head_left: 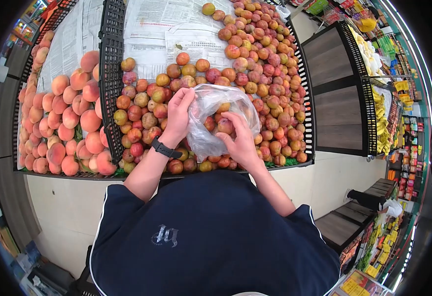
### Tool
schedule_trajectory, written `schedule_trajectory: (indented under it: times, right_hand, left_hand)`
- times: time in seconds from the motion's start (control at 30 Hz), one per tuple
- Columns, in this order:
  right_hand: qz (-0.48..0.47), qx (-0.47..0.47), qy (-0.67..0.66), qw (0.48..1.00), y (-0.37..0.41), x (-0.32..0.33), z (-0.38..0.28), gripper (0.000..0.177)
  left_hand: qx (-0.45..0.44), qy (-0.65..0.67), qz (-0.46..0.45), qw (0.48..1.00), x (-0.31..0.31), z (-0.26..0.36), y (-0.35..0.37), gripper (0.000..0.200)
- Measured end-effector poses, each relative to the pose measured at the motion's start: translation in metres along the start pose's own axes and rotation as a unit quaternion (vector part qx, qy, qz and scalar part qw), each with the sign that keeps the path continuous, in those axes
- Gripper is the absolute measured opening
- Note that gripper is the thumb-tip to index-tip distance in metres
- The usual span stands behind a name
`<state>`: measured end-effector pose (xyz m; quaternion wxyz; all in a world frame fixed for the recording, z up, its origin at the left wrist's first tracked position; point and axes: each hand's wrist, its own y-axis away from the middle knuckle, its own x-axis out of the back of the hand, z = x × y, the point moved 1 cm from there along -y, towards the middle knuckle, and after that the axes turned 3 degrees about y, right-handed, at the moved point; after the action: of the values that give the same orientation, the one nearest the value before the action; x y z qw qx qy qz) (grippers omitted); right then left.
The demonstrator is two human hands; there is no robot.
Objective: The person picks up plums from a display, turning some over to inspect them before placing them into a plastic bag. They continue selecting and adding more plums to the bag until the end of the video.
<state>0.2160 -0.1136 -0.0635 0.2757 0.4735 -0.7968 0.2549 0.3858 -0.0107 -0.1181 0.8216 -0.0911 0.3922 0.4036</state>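
My left hand (180, 111) pinches the rim of a clear plastic bag (201, 140) at its upper left. A dark watch (165, 147) is on that wrist. At the bag's mouth, my right hand (238, 140) has its fingers curled round a reddish plum (224, 126). Another yellowish plum shows through the plastic just above it. Underneath and around the bag lie many loose red and yellow plums (275, 89) in a black crate. How many plums are inside the bag is hard to tell through the film.
Left of a black divider (110, 74), peaches (70, 118) are heaped. Newspaper (149, 29) lines the far part of both bins. To the right stands a wood-panelled stand (336, 93) with bananas (382, 118). Lower right, a person holds a white bag (392, 208).
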Motion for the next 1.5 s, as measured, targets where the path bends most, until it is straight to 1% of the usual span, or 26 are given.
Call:
schedule_trajectory:
  times: [0.07,0.17,0.27,0.4,0.47,0.5,0.6,0.67,0.7,0.77,0.87,0.97,1.07,1.1,1.2,1.23,1.33,1.4,1.43,1.47,1.5]
  right_hand:
    - [0.013,-0.009,0.032,0.999,-0.002,0.003,-0.007,0.051]
    - [0.026,0.026,0.072,0.997,-0.001,0.005,-0.005,0.053]
    - [0.022,-0.027,0.063,0.997,0.009,0.01,0.005,0.055]
    - [0.025,-0.045,0.08,0.995,0.014,0.012,0.01,0.055]
    - [0.023,-0.066,0.096,0.993,0.015,0.013,0.01,0.054]
    - [0.031,-0.065,0.1,0.992,0.015,0.013,0.01,0.054]
    - [0.039,-0.072,0.111,0.99,0.013,0.013,0.011,0.054]
    - [0.032,-0.093,0.121,0.988,0.01,0.013,0.007,0.054]
    - [0.031,-0.087,0.146,0.985,0.01,0.014,0.008,0.053]
    - [0.028,-0.071,0.195,0.978,0.011,0.014,0.009,0.053]
    - [0.023,-0.082,0.222,0.971,0.013,0.018,0.002,0.053]
    - [0.019,-0.069,0.227,0.971,0.011,0.016,0.008,0.057]
    - [0.002,-0.108,0.207,0.972,0.006,0.017,0.013,0.055]
    - [0.013,-0.087,0.203,0.975,0.005,0.018,0.017,0.055]
    - [0.02,-0.078,0.169,0.982,0.012,0.019,0.029,0.056]
    - [0.041,-0.06,0.18,0.981,0.016,0.019,0.03,0.053]
    - [0.109,-0.007,0.069,0.992,0.026,0.028,0.028,0.043]
    - [0.19,0.06,0.048,0.979,0.037,0.043,0.037,0.03]
    - [0.228,0.029,0.055,0.972,0.04,0.056,0.033,0.021]
    - [0.28,-0.017,0.029,0.959,0.043,0.065,0.042,0.02]
    - [0.314,-0.072,-0.045,0.945,0.041,0.077,0.044,0.021]
  left_hand:
    - [0.0,-0.003,-0.02,1.0,-0.001,0.002,0.002,0.016]
    - [0.005,-0.012,-0.039,0.999,-0.004,0.004,0.004,0.017]
    - [0.024,-0.008,-0.044,0.999,-0.005,0.001,0.004,0.018]
    - [0.045,0.002,-0.047,0.998,-0.003,-0.003,0.003,0.018]
    - [0.043,0.0,-0.027,0.999,-0.004,-0.005,0.002,0.017]
    - [0.042,-0.001,-0.016,0.999,-0.005,-0.005,0.002,0.017]
    - [0.05,-0.007,-0.029,0.998,-0.001,-0.005,0.003,0.016]
    - [0.042,-0.006,-0.009,0.999,-0.003,-0.009,0.002,0.016]
    - [0.037,-0.006,0.001,0.999,-0.005,-0.01,0.001,0.016]
    - [0.044,-0.019,-0.025,0.999,-0.004,-0.008,0.004,0.016]
    - [0.043,-0.027,-0.041,0.998,-0.003,-0.006,0.004,0.016]
    - [0.046,-0.032,-0.033,0.998,-0.003,-0.006,0.005,0.015]
    - [0.052,-0.03,-0.002,0.998,-0.008,-0.008,0.004,0.014]
    - [0.054,-0.03,0.012,0.998,-0.009,-0.009,0.004,0.013]
    - [0.059,-0.016,0.012,0.998,-0.008,-0.009,0.005,0.011]
    - [0.062,-0.016,0.004,0.998,-0.005,-0.009,0.004,0.011]
    - [0.077,0.018,0.013,0.997,-0.002,-0.008,0.002,0.011]
    - [0.079,0.023,0.025,0.996,-0.002,-0.008,0.001,0.011]
    - [0.082,0.026,0.032,0.996,-0.003,-0.008,0.0,0.012]
    - [0.083,0.026,0.031,0.996,-0.003,-0.008,0.0,0.012]
    - [0.085,0.027,0.03,0.996,-0.003,-0.007,0.001,0.012]
